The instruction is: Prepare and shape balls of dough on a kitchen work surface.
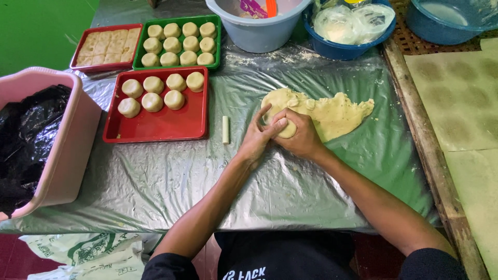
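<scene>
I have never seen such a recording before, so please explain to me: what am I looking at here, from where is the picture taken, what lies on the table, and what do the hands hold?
There is no machine here: a person works with two bare hands. The one picture comes from a camera on the person's head, looking down. The left hand and right hand are cupped together around a small lump of dough, beside a flattened sheet of dough. The table is covered with plastic sheeting. On it lie a red tray with seven round dough pieces, a green tray full of them, and a small pale stick. Further off stand basins and, at the left, a pink bin.
</scene>
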